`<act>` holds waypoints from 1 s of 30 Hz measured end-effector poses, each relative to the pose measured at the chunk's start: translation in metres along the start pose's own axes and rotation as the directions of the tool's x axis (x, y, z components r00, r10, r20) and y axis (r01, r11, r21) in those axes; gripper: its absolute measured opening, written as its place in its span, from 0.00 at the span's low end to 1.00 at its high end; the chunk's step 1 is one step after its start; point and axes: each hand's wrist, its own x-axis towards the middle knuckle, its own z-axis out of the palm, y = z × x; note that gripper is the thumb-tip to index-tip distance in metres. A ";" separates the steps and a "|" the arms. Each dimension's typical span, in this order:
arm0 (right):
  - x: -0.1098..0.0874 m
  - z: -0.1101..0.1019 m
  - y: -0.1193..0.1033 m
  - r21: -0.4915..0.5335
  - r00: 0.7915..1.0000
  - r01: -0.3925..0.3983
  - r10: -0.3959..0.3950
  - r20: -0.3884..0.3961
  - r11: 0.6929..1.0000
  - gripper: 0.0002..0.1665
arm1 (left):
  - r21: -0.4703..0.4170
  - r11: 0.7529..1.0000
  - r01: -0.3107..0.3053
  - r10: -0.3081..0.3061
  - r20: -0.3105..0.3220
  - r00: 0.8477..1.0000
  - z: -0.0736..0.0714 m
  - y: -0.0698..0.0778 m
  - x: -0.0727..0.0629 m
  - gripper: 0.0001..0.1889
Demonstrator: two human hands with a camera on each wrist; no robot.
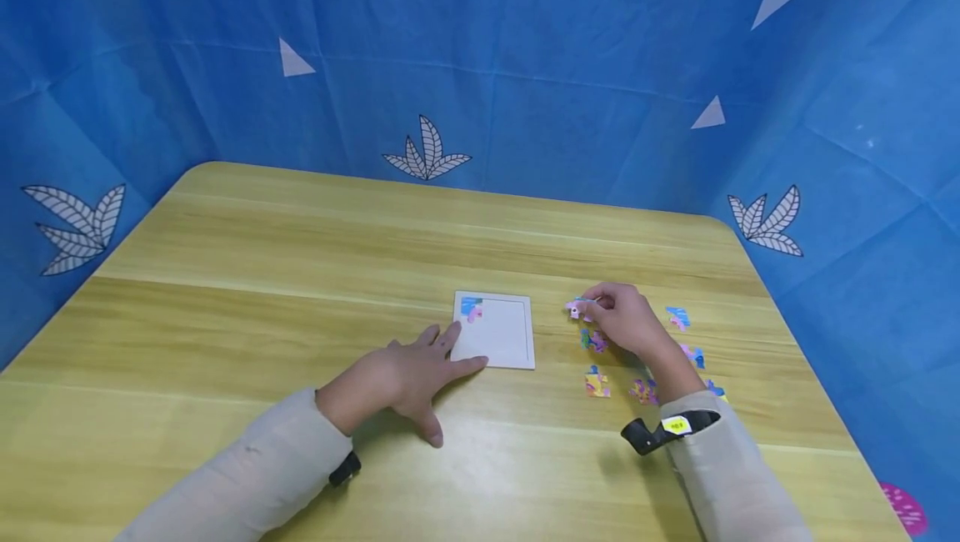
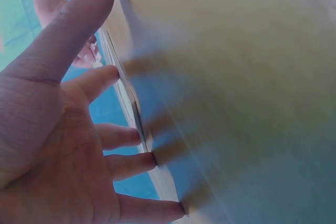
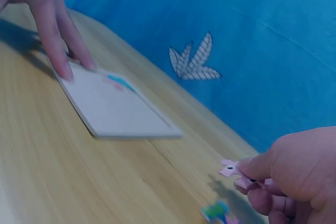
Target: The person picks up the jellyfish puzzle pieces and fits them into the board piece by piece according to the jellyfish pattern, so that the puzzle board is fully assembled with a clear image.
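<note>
A white square puzzle board (image 1: pixel 498 338) lies on the table, one blue-and-pink piece (image 1: pixel 472 308) fitted in its far left corner. My left hand (image 1: pixel 420 371) is spread, its fingertips touching the board's left and near edges and the table. To the right of the board, my right hand (image 1: pixel 626 321) pinches a pink puzzle piece (image 3: pixel 229 168) with a printed eye between thumb and fingers, raised above the table. Just below that hand lies a green-and-purple piece (image 1: pixel 594 341). The left wrist view shows the left fingers (image 2: pixel 131 166) extended down to the surface.
Loose puzzle pieces lie around the right forearm: a yellow one (image 1: pixel 597 383), a purple-and-pink one (image 1: pixel 643 392), a blue-and-pink one (image 1: pixel 678 318) and several others partly behind the sleeve. A blue patterned cloth (image 1: pixel 495 67) hangs behind the wooden table (image 1: pixel 262 258).
</note>
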 end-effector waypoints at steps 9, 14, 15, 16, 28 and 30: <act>0.007 0.028 -0.027 0.059 0.997 0.068 -0.069 0.017 0.996 0.11 | 0.002 1.000 0.003 -0.003 0.004 1.000 0.000 0.000 -0.001 0.55; 0.013 0.045 -0.040 0.083 0.996 0.078 -0.081 0.028 0.993 0.09 | 0.000 1.000 0.007 -0.007 0.004 1.000 0.001 -0.001 -0.001 0.55; 0.014 0.048 -0.042 0.082 0.996 0.079 -0.081 0.027 0.993 0.09 | 0.001 1.000 0.008 -0.008 0.005 1.000 0.001 -0.001 0.000 0.55; 0.015 0.050 -0.045 0.082 0.997 0.076 -0.078 0.025 0.994 0.09 | 0.002 1.000 0.008 -0.008 0.005 1.000 0.001 -0.001 0.000 0.55; 0.027 0.072 -0.065 0.078 0.995 0.092 -0.094 0.019 0.993 0.09 | 0.005 1.000 0.005 -0.005 0.002 1.000 0.001 -0.002 -0.001 0.55; 0.028 0.074 -0.066 0.079 0.996 0.091 -0.092 0.012 0.993 0.09 | 0.007 1.000 0.000 0.000 -0.002 1.000 0.001 -0.002 0.000 0.55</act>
